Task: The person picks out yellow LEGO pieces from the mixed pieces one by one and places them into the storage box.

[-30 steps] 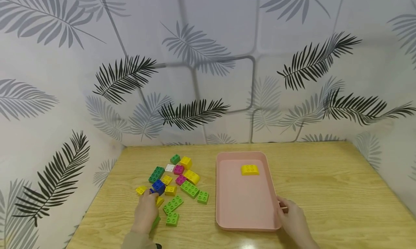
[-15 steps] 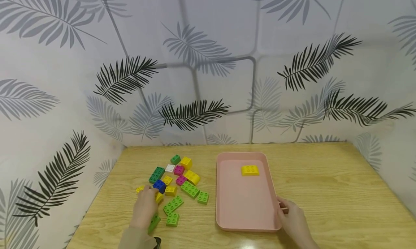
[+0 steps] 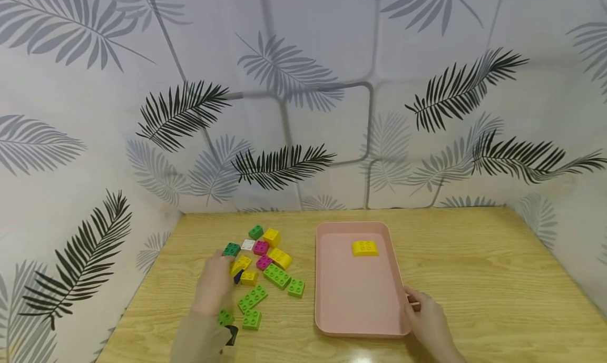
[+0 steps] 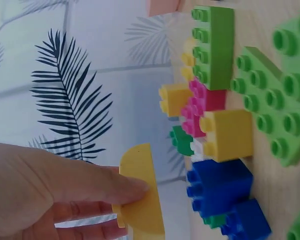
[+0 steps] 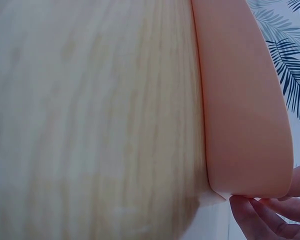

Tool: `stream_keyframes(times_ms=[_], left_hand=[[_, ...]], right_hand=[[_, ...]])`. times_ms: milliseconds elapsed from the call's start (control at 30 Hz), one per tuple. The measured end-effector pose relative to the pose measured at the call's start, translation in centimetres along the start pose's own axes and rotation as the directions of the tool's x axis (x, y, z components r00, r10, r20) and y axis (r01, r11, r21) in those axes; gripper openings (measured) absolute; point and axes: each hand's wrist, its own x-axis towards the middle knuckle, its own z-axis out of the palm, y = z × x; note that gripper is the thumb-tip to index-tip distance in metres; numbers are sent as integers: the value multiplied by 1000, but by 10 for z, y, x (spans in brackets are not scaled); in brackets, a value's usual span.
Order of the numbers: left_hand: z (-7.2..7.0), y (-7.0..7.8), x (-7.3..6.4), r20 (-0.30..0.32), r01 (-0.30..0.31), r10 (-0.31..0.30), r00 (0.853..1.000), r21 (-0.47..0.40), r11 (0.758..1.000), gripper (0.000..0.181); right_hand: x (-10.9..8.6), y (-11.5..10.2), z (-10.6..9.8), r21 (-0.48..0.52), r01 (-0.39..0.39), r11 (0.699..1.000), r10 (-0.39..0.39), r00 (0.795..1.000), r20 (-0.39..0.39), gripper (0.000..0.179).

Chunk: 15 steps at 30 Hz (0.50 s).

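Note:
My left hand (image 3: pixel 213 284) pinches a yellow curved toy brick (image 4: pixel 142 200) between thumb and fingers, raised over the left side of the brick pile. In the left wrist view two blue bricks (image 4: pixel 222 185) stand beside it, with a yellow brick (image 4: pixel 230 134) beyond. My right hand (image 3: pixel 429 318) grips the right side of the pink tray (image 3: pixel 362 300), its fingers at the wall in the right wrist view. Inside the tray, near its far end, lies one yellow brick (image 3: pixel 364 248).
Light green bricks (image 3: pixel 253 298) lie on the near side of the pile. Magenta bricks (image 3: pixel 261 247), a white brick (image 3: pixel 248 244) and dark green bricks (image 3: pixel 256 232) are farther back. Patterned cloth (image 3: pixel 303 115) hangs behind the wooden table (image 3: pixel 474 257).
My left hand has taken hold of the yellow curved brick and lifted it, moving slightly away from me over the blue bricks. My right hand and the tray stay where they were.

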Motion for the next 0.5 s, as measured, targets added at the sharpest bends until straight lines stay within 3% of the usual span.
stream_keyframes(times_ms=[267,500], left_hand=[[-3,32,23,2,-73,73,997,2,997,32],[2,72,43,3,-168,168,986,-8,986,32]], right_hand=[[1,1,0,-8,10,1000,-10,1000,-1,32],[0,-1,-1,-15,-6,1000,6,1000,3,32]])
